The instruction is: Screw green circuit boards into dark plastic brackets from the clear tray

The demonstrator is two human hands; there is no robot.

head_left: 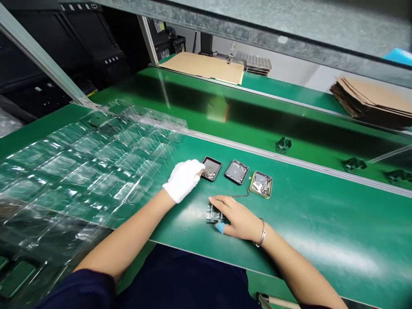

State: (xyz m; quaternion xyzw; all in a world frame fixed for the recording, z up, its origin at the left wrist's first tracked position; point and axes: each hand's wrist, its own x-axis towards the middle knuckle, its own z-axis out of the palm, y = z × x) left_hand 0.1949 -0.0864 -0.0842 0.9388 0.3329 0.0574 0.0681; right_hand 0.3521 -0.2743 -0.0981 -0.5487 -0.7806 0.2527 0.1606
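My left hand (pixel 184 178), in a white glove, reaches over the left edge of a small dark tray (pixel 212 164) that holds tiny metal parts. Its fingers are pinched together at the tray; whatever is between them cannot be made out. On the green bench, my right hand (pixel 240 216) grips a small grey block-shaped part (pixel 211 215) from its right side, with blue tape around the thumb. The palm and fingers hide much of the part. Just beyond this hand lies a thin L-shaped hex key (pixel 243 195).
To the right stand a second small tray (pixel 237 171) and a yellow-rimmed tray (pixel 262 183) with small metal pieces. Clear plastic blister trays (pixel 93 159) cover the left of the bench. Dark parts (pixel 283 145) sit behind the metal rail (pixel 257 151). A shelf (pixel 273 32) hangs overhead.
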